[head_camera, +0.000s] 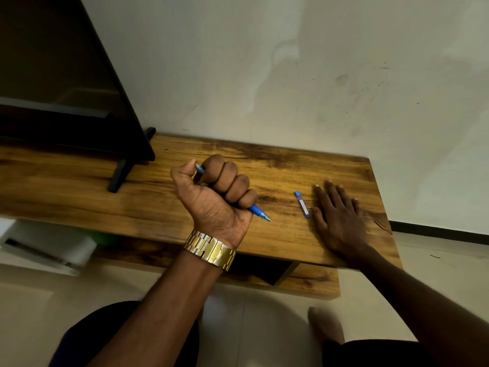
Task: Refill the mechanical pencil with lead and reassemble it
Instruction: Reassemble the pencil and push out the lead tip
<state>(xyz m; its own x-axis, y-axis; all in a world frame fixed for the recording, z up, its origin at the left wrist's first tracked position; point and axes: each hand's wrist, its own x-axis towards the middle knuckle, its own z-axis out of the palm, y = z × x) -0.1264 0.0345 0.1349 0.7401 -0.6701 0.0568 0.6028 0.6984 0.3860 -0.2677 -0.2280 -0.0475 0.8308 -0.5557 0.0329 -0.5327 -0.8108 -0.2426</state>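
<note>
My left hand point(215, 196) grips the blue mechanical pencil point(258, 211) in a fist above the wooden table point(79, 197). The pencil's tip points down to the right near the tabletop, and its rear end shows beside my thumb. A gold watch is on that wrist. A small blue and white lead case point(302, 204) lies flat on the table to the right of the pencil tip. My right hand point(338, 221) rests flat on the table with fingers straight, just right of the lead case and not holding it.
A black screen point(66, 88) on stand legs fills the table's left part. A pale wall rises behind the table. The table's right end lies close to my right hand. A lower shelf and tiled floor show below the front edge.
</note>
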